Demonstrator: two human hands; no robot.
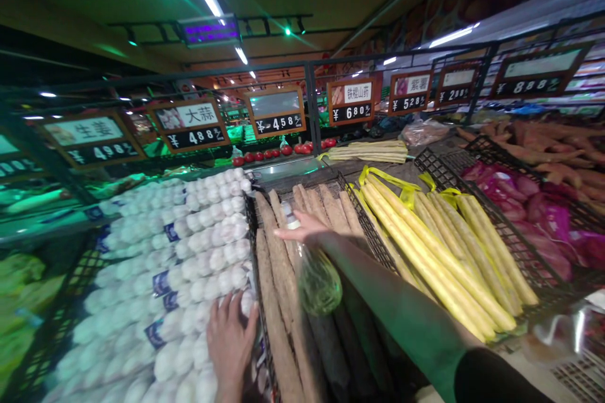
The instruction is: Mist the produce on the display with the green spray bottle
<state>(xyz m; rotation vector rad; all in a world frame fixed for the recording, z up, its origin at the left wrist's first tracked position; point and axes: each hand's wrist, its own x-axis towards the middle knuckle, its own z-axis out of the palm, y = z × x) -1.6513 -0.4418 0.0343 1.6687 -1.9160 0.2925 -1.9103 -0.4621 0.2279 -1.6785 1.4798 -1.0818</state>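
My left hand (pixel 231 340) lies on the near right end of the garlic rows, fingers spread, with a white garlic bulb (pixel 246 303) showing between forefinger and thumb. Blue labels band the netted garlic (pixel 208 227). My right hand (pixel 307 227) reaches over the brown yams (pixel 278 264) in the middle crate. From its closed fingers hangs a clear plastic bag (pixel 319 283) with something round and green inside. A white piece (pixel 289 217) sticks up at the bag's top, beside the fingers. The yams' near ends are in shadow under my right arm.
Yellow-wrapped yams (pixel 425 252) fill the crate on the right, with purple net bags (pixel 524 208) beyond. Black crate walls (pixel 373 227) divide the produce. Price signs (pixel 352 101) hang from a rail behind. Tomatoes (pixel 286 150) line the back, and a clear bag (pixel 553 334) lies at the right front.
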